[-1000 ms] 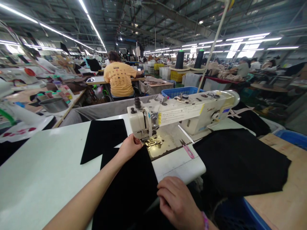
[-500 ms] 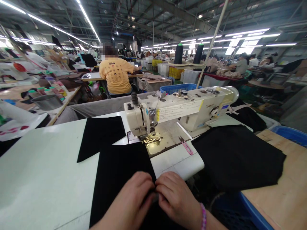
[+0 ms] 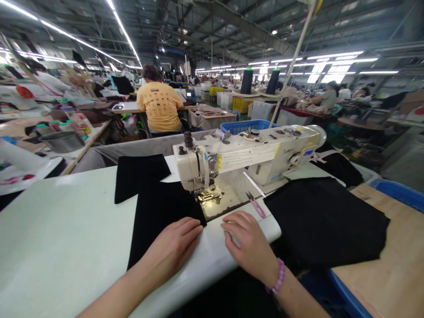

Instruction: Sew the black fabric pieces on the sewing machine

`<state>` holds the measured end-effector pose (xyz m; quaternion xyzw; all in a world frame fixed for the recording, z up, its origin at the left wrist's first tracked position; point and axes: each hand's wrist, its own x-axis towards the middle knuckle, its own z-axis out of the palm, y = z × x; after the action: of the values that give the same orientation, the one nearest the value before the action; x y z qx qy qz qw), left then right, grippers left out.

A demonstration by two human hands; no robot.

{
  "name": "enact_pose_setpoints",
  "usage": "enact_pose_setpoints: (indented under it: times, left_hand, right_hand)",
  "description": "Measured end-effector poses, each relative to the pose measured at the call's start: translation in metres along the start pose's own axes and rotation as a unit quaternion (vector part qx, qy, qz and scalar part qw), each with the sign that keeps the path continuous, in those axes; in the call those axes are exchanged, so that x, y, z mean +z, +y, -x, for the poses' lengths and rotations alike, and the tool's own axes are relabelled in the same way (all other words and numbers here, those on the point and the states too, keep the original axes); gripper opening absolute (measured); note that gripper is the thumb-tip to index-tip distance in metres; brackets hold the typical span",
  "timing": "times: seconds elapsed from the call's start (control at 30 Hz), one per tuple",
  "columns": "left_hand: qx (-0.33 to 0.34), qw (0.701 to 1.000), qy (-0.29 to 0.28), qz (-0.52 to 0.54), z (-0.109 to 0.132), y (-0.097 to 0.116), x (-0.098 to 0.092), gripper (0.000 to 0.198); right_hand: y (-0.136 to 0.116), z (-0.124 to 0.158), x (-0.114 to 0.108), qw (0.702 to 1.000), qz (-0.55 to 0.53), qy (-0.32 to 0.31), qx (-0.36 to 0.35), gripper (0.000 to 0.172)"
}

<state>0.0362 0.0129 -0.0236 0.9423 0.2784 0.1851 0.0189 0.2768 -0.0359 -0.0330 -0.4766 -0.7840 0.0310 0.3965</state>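
A piece of black fabric (image 3: 162, 207) lies on the pale sewing table, its far edge reaching the needle area of the sewing machine (image 3: 245, 154). My left hand (image 3: 180, 240) is closed at the near right corner of this fabric, fingers pressed together on its edge; the thumb is mostly hidden. Just right of it, my right hand (image 3: 247, 240) hovers at the table's front edge, fingers bent and apart from the thumb, with nothing in them. Partly under the first piece lies another black fabric piece (image 3: 139, 172). Pink-handled thread snips (image 3: 256, 206) rest right of the needle plate.
A larger black fabric piece (image 3: 327, 221) covers the table's right end and part of a wooden board (image 3: 400, 256). A blue basket (image 3: 247, 126) stands behind the machine, near two dark thread cones (image 3: 247, 81). A person in a yellow shirt (image 3: 159, 106) sits ahead.
The black fabric has moved away from me, towards the machine. My hands, close together before, have also moved forward and parted; the right one has come off the fabric.
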Motion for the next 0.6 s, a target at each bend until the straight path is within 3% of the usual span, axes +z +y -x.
enact_pose_setpoints:
  times: [0.13,0.27,0.33,0.43,0.6]
  left_hand:
    - [-0.033,0.999,-0.011,0.016,-0.01,-0.019,-0.003,0.029]
    - [-0.066,0.997,-0.011,0.032,-0.023,-0.038,-0.007,0.031]
    - [-0.076,0.996,-0.01,0.034,-0.029,-0.047,-0.009,0.032]
    - [-0.094,0.995,-0.014,0.025,-0.033,-0.053,-0.009,0.033]
    - [-0.15,0.989,-0.017,-0.007,-0.026,-0.048,-0.004,0.039]
  right_hand:
    - [0.029,0.012,-0.045,0.992,0.105,0.045,0.05,0.02]
    - [0.067,0.031,-0.089,0.947,0.244,0.056,0.201,0.02]
    - [0.084,0.039,-0.096,0.925,0.26,0.016,0.275,0.018]
    - [0.1,0.044,-0.091,0.92,0.235,-0.038,0.311,0.011]
    - [0.105,0.039,-0.095,0.924,0.214,-0.01,0.316,0.015]
